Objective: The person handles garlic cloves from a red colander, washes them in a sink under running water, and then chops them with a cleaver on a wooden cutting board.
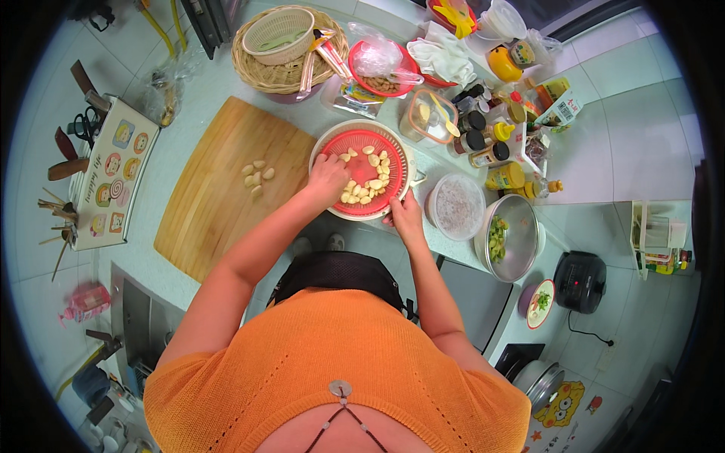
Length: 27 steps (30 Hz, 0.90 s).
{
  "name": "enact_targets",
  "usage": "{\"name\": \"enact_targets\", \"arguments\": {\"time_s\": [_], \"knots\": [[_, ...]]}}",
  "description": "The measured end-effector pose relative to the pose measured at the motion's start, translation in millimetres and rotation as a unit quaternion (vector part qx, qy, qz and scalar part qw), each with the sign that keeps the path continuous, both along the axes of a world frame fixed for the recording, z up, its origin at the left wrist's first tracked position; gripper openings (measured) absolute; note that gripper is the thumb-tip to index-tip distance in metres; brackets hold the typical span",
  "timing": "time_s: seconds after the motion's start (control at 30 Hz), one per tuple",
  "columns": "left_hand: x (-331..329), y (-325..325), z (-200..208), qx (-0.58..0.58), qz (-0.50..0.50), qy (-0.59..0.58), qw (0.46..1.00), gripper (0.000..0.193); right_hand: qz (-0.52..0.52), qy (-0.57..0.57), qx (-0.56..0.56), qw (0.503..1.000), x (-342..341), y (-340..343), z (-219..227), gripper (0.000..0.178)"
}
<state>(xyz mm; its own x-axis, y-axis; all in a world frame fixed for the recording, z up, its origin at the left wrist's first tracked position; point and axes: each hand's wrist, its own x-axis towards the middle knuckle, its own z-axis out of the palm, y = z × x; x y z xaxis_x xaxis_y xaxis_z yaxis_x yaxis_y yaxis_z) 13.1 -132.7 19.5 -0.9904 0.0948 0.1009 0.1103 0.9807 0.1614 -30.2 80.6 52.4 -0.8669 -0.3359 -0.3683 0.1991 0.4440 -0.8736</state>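
Observation:
A red colander (361,157) nested in a white basin (320,140) is in front of me at the counter's near edge. Peeled garlic cloves (374,183) lie around the red bottom. My left hand (330,180) reaches over the left rim, its fingers curled down among the cloves; whatever is between the fingertips is hidden. With thumb and fingers closed on the lower right rim, my right hand (406,217) grips the basin. To the left, several more cloves (257,175) rest in a small group on a wooden cutting board (208,204).
Right of the basin stand a round lidded tub (456,207) and a steel bowl (521,241) with chopped greens. Seasoning bottles (495,132) crowd the back right. A wicker basket (249,57) and a red bowl (389,81) sit behind. A knife holder (117,181) stands far left.

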Motion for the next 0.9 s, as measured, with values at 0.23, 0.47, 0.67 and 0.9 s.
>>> {"name": "enact_targets", "arguments": {"time_s": [0.23,0.47,0.67,0.9], "knots": [[3,22,18,0.096,0.016,0.058,0.994,0.026,-0.008,0.004,-0.015,1.000,-2,-1,-1,0.030],[8,23,8,0.133,0.049,0.071,0.987,0.027,-0.005,0.002,-0.014,1.000,3,-8,9,0.026],[40,9,50,0.393,0.096,0.225,0.887,0.011,-0.006,-0.014,-0.006,1.000,-1,-8,4,0.028],[120,-85,-18,0.258,0.343,0.305,0.850,0.014,0.009,-0.010,0.003,1.000,-2,-14,7,0.028]]}}
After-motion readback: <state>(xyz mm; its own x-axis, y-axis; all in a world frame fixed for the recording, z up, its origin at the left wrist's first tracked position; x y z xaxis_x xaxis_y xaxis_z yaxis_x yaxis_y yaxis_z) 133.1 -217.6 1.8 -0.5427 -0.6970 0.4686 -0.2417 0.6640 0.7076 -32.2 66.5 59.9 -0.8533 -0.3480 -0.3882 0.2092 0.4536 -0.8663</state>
